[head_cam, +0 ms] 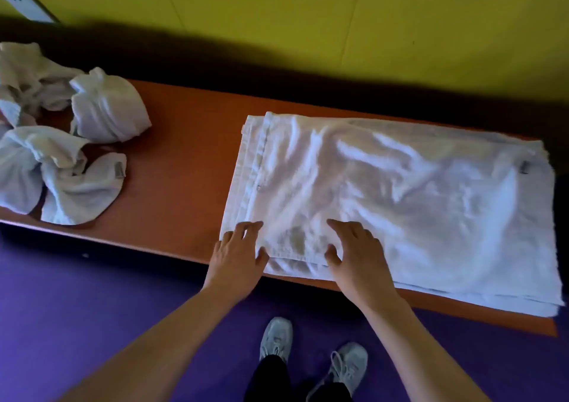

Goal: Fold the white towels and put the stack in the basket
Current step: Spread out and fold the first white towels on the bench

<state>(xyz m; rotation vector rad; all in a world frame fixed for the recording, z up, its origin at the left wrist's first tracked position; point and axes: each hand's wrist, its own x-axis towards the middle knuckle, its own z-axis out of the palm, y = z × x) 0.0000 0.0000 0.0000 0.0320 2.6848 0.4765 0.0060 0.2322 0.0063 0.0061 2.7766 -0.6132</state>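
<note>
Folded towels [400, 192]: a flat white stack is laid across the right part of the orange table [184, 155], its layered edges stepped along the left side and its near edge reaching the table's front rim.
Left hand [237, 257]: it is pressed flat on the near left corner of the stack, fingers straight and spread, thumb laid along the top layer's edge; nothing is gripped.
Right hand [354, 250]: it is laid palm down on the stack just right of the left hand, fingers extended and relaxed, nothing clasped.
Unfolded towels [61, 143]: several crumpled white towels are heaped at the table's far left end, well apart from the stack; a small grey tag is seen on one.
Floor [92, 309]: purple flooring is seen in front of the table, where two grey trainers [311, 349] are planted.
Wall [308, 17]: a yellow-green surface is seen behind the table.
</note>
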